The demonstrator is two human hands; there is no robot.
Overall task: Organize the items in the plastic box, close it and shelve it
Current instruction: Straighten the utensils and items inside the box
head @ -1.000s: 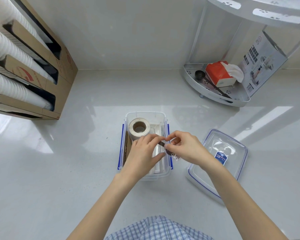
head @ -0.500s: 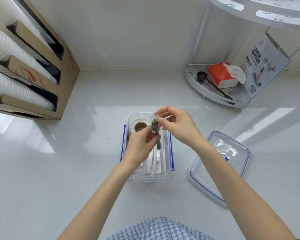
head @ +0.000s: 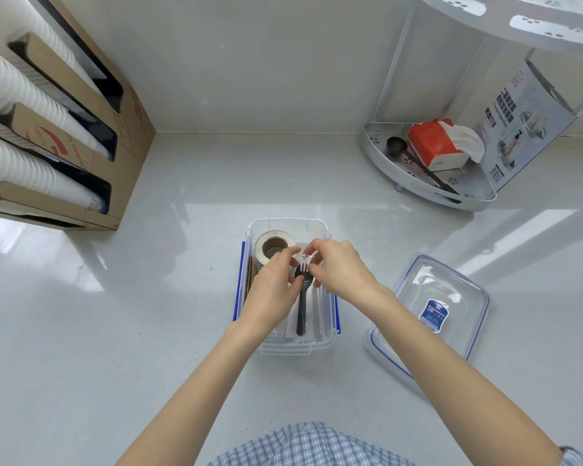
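Plastic box (head: pixel 330 317), clear, thin-walled and blue-latched, sits open on the glossy counter (head: pixel 115 331); it looks light and slippery, best lifted by both side walls. Over it, left hand (head: pixel 270 297) and right hand (head: pixel 339 269) pinch a crinkly-wrapped black fork (head: pixel 302 297), beyond which stands a stiff tape roll (head: pixel 272 247). Its rigid lid (head: pixel 431 311) lies just right.

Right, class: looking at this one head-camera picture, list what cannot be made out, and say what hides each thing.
- Box floor under the wrapped cutlery: covered by the left hand and right hand.
- Wrapped black fork and spoon: exact grip hidden by fingers.
- Small print on the lid label: too small.
- White cup stacks: cut off by the left edge.
- Upper shelf tier: cut off at the top.
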